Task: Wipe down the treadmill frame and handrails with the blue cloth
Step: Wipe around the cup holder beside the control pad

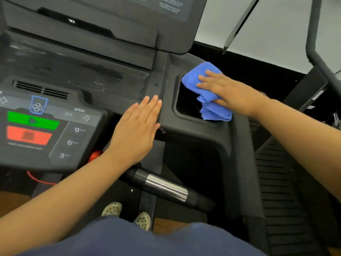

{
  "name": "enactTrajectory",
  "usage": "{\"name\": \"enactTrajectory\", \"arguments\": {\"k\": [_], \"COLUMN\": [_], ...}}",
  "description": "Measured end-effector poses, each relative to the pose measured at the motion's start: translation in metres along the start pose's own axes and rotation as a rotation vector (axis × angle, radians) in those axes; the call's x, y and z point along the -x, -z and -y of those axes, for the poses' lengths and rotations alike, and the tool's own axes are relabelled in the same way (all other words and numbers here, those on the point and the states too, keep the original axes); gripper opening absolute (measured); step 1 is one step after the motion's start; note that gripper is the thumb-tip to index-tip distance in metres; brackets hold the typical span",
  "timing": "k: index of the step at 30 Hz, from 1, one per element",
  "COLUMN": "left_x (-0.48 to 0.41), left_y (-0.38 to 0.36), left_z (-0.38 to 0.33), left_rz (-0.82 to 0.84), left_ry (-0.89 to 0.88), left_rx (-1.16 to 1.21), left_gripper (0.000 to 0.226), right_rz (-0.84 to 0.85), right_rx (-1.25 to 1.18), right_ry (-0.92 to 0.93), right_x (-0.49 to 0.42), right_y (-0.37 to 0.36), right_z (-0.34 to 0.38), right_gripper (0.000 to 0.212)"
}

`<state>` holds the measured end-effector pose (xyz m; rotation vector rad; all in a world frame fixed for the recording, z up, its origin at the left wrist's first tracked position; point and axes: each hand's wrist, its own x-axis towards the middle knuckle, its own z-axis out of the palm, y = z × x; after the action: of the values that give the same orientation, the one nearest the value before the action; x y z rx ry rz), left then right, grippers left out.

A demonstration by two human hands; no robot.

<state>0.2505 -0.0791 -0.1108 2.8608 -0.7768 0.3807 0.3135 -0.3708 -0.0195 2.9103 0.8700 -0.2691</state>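
Observation:
The blue cloth (206, 93) lies crumpled over the right rim of a cup-holder recess (186, 106) in the black treadmill console frame (184, 130). My right hand (227, 91) presses flat on the cloth, fingers spread and pointing left, with part of the cloth bunched under the palm. Left of the recess, my left hand (138, 128) rests flat on the console frame, fingers together and nothing in it. A black handrail grip with a silver sensor band (164, 187) juts out below the console.
The control panel (46, 126) with green and red buttons and speed keys sits at the left. The screen housing (110, 24) rises behind. The ribbed belt of a neighbouring treadmill (280, 182) lies at the right. My feet (129, 215) stand below.

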Motion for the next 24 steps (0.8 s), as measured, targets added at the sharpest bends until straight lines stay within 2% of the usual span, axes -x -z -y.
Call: {"name": "enactTrajectory", "arguments": {"k": [2, 4, 6, 9, 14, 18, 19, 21, 22, 24], "left_x": [0.0, 0.0, 0.0, 0.001, 0.001, 0.002, 0.002, 0.002, 0.002, 0.002], "left_y": [-0.002, -0.004, -0.006, -0.01, -0.01, -0.012, -0.012, -0.013, -0.013, -0.012], "left_z": [0.0, 0.0, 0.0, 0.001, 0.001, 0.002, 0.003, 0.003, 0.003, 0.003], "left_rz": [-0.022, -0.056, -0.081, -0.1, -0.122, -0.135, -0.135, -0.14, -0.145, -0.146], "left_ry": [0.001, -0.003, -0.003, -0.01, -0.011, -0.011, -0.015, -0.016, -0.015, -0.014], "left_rx": [-0.002, -0.004, -0.002, -0.007, 0.006, -0.004, -0.009, -0.012, -0.009, 0.001], "left_gripper": [0.054, 0.054, 0.053, 0.053, 0.054, 0.055, 0.055, 0.055, 0.055, 0.054], "right_rz": [0.22, 0.339, 0.37, 0.394, 0.492, 0.606, 0.63, 0.59, 0.565, 0.543], "right_rx": [0.207, 0.414, 0.551, 0.707, 0.882, 0.727, 0.656, 0.494, 0.413, 0.247], "right_ry": [0.145, 0.194, 0.236, 0.281, 0.214, 0.19, 0.174, 0.161, 0.128, 0.025], "right_x": [-0.02, -0.036, -0.046, -0.061, -0.065, -0.062, -0.058, -0.047, -0.04, -0.025], "right_y": [-0.002, 0.002, 0.002, -0.006, -0.015, -0.021, -0.021, -0.016, -0.01, 0.006], "right_z": [-0.011, -0.015, -0.015, -0.013, 0.007, 0.012, 0.013, 0.012, 0.011, 0.013], "right_gripper": [0.055, 0.073, 0.086, 0.078, 0.066, 0.063, 0.055, 0.034, 0.031, 0.038]}}
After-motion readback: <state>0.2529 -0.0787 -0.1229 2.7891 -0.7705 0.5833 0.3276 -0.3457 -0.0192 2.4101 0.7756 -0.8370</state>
